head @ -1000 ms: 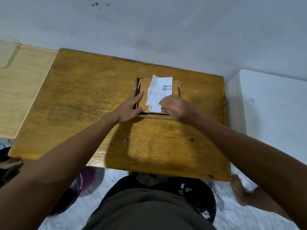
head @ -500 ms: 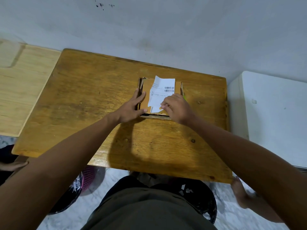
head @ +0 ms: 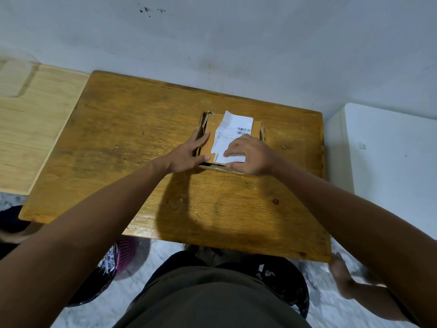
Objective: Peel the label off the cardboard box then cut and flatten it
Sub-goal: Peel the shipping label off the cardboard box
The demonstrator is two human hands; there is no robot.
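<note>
A small brown cardboard box lies on the wooden table, toward its far right. A white label with a barcode covers the middle of the box top; its near edge is lifted and curled. My left hand holds the box's left near corner, fingers along the side and thumb on top. My right hand pinches the label's lifted near edge at the front of the box.
A pale wooden board adjoins the table on the left. A white cabinet stands to the right. A grey wall runs behind. A pink mesh basket and a bare foot show below the table edge.
The label's near edge has come up from the box and curled under my right fingers. My left hand has stayed on the box corner.
</note>
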